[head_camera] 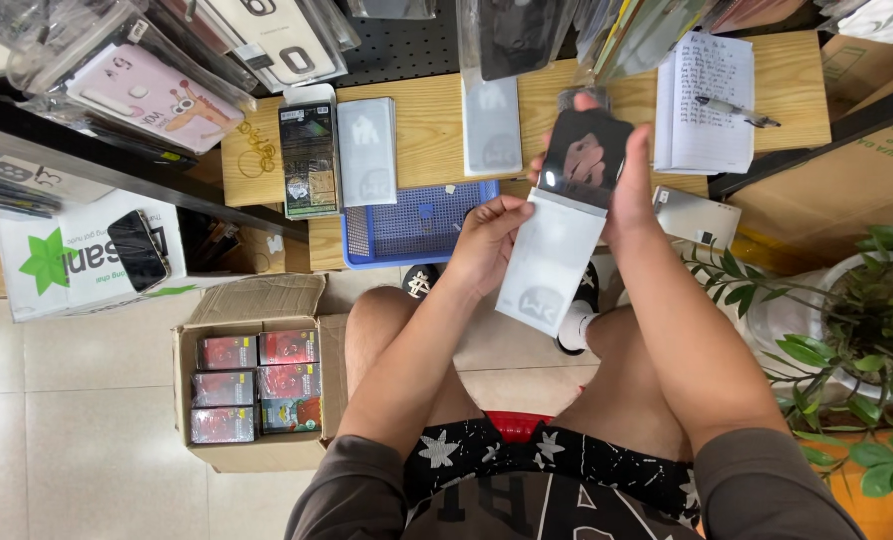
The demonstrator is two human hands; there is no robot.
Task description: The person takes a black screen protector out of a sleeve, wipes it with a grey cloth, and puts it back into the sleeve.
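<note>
My left hand (486, 240) pinches the upper left edge of a white translucent packaging sleeve (548, 265) that hangs in front of my knees. My right hand (626, 190) holds a black phone case (584, 155) whose lower end sits in the sleeve's open top. Both hands are raised above my lap, just in front of the low wooden table (426, 120). My fingers hide the case's right edge.
A blue mesh tray (411, 225) sits at the table's front edge. Flat packaged items (366, 150), a notebook (706, 100) with a pen and a silver box (694, 215) lie around it. An open cardboard box (251, 385) of red packs stands at left, a potted plant (866, 330) at right.
</note>
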